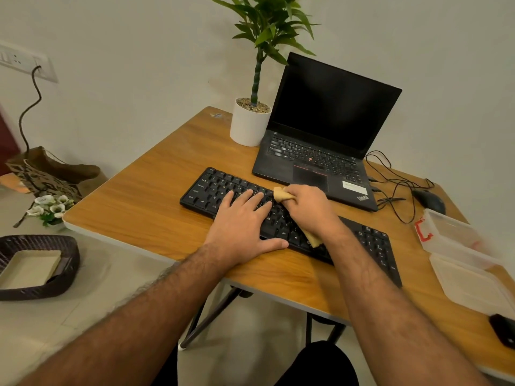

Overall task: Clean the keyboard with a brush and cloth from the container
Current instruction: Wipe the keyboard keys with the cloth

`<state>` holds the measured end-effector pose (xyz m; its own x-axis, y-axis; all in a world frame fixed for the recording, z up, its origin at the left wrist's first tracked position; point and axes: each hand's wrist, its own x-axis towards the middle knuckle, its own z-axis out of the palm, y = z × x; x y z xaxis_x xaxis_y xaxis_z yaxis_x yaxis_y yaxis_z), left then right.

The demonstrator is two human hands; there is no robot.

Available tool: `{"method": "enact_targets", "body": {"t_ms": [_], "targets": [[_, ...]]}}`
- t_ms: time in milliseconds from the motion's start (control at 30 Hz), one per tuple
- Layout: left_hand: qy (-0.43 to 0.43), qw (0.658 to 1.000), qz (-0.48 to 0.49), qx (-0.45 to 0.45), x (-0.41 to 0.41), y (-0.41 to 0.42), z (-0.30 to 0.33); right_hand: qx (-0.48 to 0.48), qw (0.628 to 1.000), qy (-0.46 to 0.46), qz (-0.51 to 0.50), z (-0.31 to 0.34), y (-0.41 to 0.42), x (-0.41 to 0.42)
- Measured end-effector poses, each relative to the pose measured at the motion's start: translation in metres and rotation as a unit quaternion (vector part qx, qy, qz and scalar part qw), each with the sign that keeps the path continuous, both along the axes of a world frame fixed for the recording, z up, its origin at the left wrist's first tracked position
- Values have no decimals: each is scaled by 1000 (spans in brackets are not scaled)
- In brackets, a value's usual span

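Observation:
A black keyboard (211, 192) lies diagonally across the middle of the wooden table (145, 207). My left hand (241, 222) rests flat on its left-centre keys, fingers spread, thumb along the front edge. My right hand (308, 208) is closed on a tan cloth (281, 194), pressed on the keys just right of the left hand; a corner of the cloth also shows under the wrist. A clear plastic container (448, 232) with a red latch stands open at the right edge, its lid (471, 282) beside it. No brush is visible.
An open black laptop (328, 140) sits behind the keyboard, a white potted plant (249, 122) to its left. A black mouse (429, 200) and tangled cables lie at the right. A dark object (503, 328) is at the table's near right corner. A woven basket (36, 266) sits left.

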<state>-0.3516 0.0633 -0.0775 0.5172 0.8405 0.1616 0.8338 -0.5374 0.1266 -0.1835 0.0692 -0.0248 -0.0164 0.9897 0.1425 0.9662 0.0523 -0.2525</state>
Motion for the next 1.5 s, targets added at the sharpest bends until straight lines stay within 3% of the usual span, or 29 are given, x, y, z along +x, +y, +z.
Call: {"method": "enact_targets", "body": {"t_ms": [233,400,567,700,800,967,1100,1200,1367,1500], "targets": [[3,1000,-5,2,0,2,-1,-128,989,60,52,20,-9,15],[-3,1000,-20,-3,-11,5,2,-61,997,45,24,6,-16,5],[31,999,-28,-1,-47,29,6,-83,994,65,16,10,-16,12],[36,999,-22,2,-44,29,2,-7,1000,4,-15,4,-6,2],[25,1000,-16,2,-45,29,1,20,999,-36,20,-5,-14,-8],[24,1000,-18,-1,-45,29,2,-97,994,37,32,16,-24,12],[27,1000,-14,6,-43,28,0,-31,999,-2,-18,8,-13,6],[26,1000,-6,10,-43,27,-1,12,999,-33,1,-8,-14,-12],[17,1000,-21,2,-43,25,1,-100,993,54,38,12,-25,-1],[13,1000,-18,-1,-43,25,3,-37,999,0,-6,10,-16,-8]]}}
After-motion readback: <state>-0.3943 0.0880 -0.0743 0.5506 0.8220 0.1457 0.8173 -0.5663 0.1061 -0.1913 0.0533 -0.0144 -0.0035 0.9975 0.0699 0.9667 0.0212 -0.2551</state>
